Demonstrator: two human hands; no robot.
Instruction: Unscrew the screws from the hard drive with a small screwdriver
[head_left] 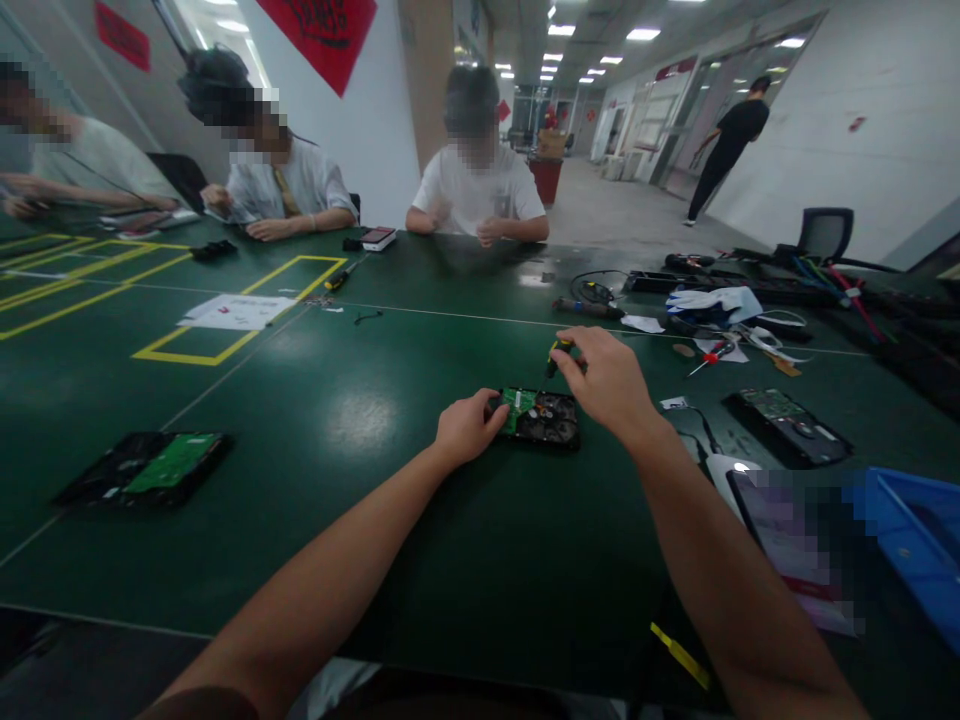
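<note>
- The right hand (606,375) pinches a little yellow and black screwdriver (559,356) with its thumb and fingers.
- The screwdriver points down over the hard drive (553,422); I cannot tell if its tip touches.
- The left hand (465,428) grips the left end of the hard drive, thumb and fingers pressed on it.
- The hard drive lies flat on the green table (450,540), just below the right hand's pinch. Its green part is next to the left hand.
- Well to the right of the right hand lies a second drive (787,426), with a blue bin (904,550) nearby.
- Far left of the left hand lies a third drive (169,466).
- Beyond both hands, a person in a white shirt (480,195) sits across the table.
</note>
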